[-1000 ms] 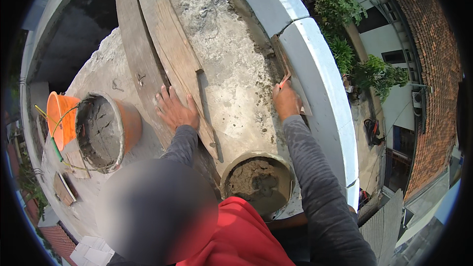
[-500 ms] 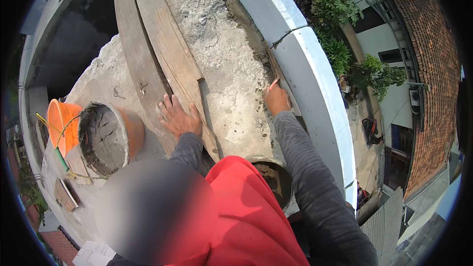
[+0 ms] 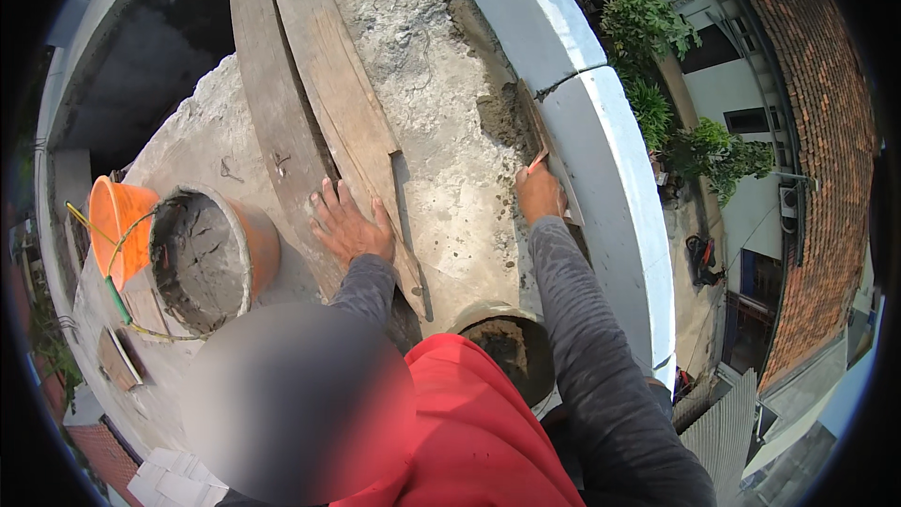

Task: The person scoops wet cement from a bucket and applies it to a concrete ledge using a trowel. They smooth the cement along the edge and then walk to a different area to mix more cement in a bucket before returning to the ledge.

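While the left hand [image 3: 354,222] lies flat, fingers spread, on the planks [image 3: 349,99], the right hand [image 3: 541,195] is closed round the handle of a trowel [image 3: 533,120], whose long blade points ahead of that hand and slightly left, roughly along the foot of the pale blue wall [image 3: 615,183] just to its right; the left hand is well apart from the blade

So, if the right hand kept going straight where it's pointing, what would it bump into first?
Probably the dark grey mortar patch just ahead of the right hand, near the foot of the pale wall, though depth is hard to judge here.
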The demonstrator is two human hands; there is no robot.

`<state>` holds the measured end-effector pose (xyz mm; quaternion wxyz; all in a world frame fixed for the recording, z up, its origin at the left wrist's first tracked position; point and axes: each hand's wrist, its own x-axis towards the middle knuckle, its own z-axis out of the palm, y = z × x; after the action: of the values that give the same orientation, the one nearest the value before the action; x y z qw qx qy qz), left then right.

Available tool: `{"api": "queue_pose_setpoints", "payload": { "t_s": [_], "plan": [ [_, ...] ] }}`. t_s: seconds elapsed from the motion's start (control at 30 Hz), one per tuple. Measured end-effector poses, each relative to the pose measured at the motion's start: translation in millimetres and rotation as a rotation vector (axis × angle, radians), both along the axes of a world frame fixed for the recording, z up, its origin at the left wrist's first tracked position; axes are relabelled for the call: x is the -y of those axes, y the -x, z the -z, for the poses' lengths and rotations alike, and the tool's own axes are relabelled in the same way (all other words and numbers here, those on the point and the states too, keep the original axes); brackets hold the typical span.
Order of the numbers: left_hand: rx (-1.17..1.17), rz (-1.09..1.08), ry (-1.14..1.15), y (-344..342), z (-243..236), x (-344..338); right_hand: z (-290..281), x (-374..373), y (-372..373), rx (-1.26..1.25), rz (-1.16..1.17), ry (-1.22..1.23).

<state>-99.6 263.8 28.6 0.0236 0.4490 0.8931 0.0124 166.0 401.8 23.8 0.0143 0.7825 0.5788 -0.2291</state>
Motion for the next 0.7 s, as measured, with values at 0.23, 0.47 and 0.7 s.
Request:
{"api": "queue_pose_setpoints", "payload": {
  "t_s": [0.23,0.47,0.7],
  "plan": [
    [0.019,0.016,-0.007,-4,-3,-4,19,-1,-6,-0.006,-0.051,0.077],
    [0.011,0.003,-0.050,-1,-1,-1,-3,31,0,0.124,-0.170,-0.021],
    [-0.009,0.011,-0.055,1,-1,-2,4,-34,18,-0.017,-0.019,-0.124]
  ]
}}
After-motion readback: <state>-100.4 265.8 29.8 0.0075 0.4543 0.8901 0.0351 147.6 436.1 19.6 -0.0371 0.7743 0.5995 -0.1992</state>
